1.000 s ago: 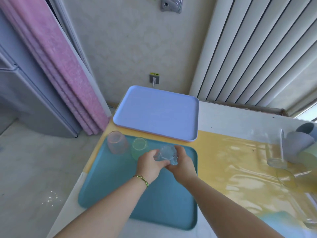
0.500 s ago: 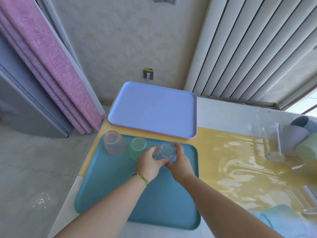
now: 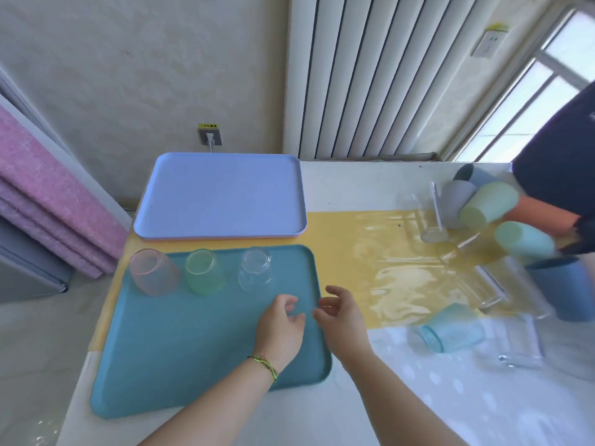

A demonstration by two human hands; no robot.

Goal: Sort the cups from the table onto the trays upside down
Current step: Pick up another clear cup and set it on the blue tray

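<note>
Both hands have released the clear glass [image 3: 255, 268], which now stands inverted on the teal tray [image 3: 177, 349], in a row with the green cup [image 3: 203, 272] and pink cup [image 3: 152, 272]. Left hand [image 3: 281, 326] and right hand [image 3: 341, 317] hover relaxed, holding nothing. Remaining: the heap of cups [image 3: 489, 204] on the table [image 3: 354, 188]; the lavender tray [image 3: 220, 194] bears none.

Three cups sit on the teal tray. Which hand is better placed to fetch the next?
Right, probably. The right hand hangs empty at the right edge of the teal tray, nearest the light blue cup lying on the table; the left hand is over the tray.
</note>
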